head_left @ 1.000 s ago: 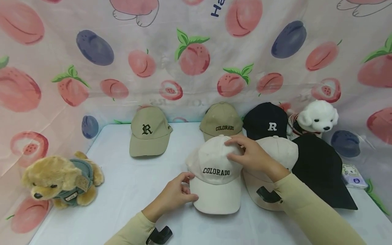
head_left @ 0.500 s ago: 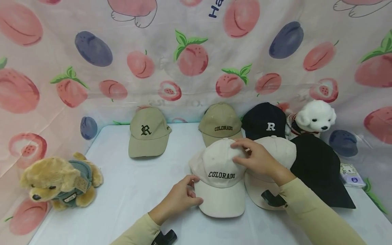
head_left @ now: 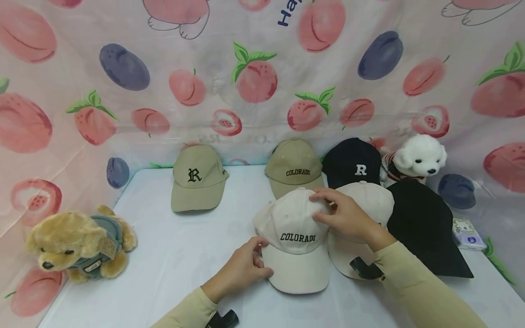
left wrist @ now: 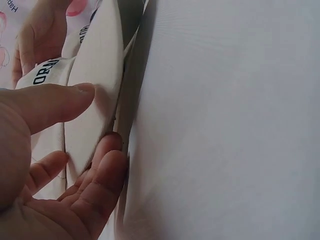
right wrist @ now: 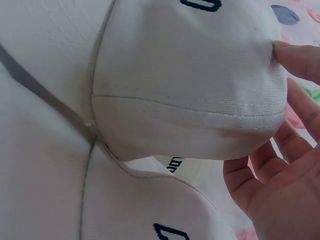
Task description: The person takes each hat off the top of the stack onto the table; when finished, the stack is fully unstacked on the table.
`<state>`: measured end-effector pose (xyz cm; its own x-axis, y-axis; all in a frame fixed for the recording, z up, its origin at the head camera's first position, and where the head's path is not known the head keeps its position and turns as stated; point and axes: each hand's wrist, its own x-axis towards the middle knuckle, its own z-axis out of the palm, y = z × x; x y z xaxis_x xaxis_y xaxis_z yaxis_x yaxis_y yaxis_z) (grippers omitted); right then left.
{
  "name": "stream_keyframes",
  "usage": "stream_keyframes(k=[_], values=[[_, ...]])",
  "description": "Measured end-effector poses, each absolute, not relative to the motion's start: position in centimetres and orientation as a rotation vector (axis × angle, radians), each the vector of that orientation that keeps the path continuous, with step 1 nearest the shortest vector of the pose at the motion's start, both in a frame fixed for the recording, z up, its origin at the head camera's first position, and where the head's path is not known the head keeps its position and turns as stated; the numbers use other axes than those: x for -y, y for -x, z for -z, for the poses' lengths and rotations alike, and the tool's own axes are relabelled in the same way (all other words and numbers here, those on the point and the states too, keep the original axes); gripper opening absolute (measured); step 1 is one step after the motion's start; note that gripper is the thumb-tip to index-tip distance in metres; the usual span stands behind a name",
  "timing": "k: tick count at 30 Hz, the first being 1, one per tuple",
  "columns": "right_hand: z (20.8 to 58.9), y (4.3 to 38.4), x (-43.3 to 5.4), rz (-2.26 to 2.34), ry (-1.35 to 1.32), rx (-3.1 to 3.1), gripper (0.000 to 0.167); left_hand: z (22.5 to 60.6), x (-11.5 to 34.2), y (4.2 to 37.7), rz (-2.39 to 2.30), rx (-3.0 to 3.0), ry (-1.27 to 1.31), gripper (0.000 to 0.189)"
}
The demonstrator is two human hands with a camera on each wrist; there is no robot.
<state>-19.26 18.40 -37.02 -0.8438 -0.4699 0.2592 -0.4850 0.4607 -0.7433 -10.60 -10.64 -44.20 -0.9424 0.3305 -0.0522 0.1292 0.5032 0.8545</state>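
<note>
A white baseball cap [head_left: 295,273] with dark COLORADO lettering faces forward near the front of the table. My left hand [head_left: 242,266] grips the left side of its brim. In the left wrist view the thumb lies over the brim [left wrist: 97,65] and the other fingers curl at its underside. My right hand [head_left: 342,212] holds the right side of the crown, thumb and fingers curved against it; the right wrist view shows the crown [right wrist: 190,65] between them. A second off-white cap [head_left: 369,198] sits close to its right, partly hidden by my right forearm.
Behind stand a khaki COLORADO cap [head_left: 293,157], a black cap with an R [head_left: 350,155] and, farther left, a khaki R cap [head_left: 199,196]. A larger black cap [head_left: 426,228], a white toy dog [head_left: 420,155] and a tissue pack [head_left: 468,233] are right; a tan toy dog [head_left: 65,237] is left.
The white COLORADO cap has shifted slightly right and toward me, with both hands moving along on it. The other caps and the toys keep their places.
</note>
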Motion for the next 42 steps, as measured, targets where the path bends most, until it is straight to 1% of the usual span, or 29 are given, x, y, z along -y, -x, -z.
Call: stream_keyframes(k=[16, 28, 42], values=[[37.34, 19.11, -18.24, -1.389, -0.814, 2.714, 0.04, 43.9, 10.67, 10.74, -1.347, -2.532, -0.35, 0.063], [37.28, 19.3, -18.05, -1.401, -0.839, 2.708, 0.041, 43.57, 10.85, 10.9, -1.236, -2.644, -0.394, 0.06], [36.98, 19.2, -18.22, -1.398, -0.863, 2.666, 0.04, 43.47, 11.35, 10.93, -1.25, -2.647, -0.397, 0.059]])
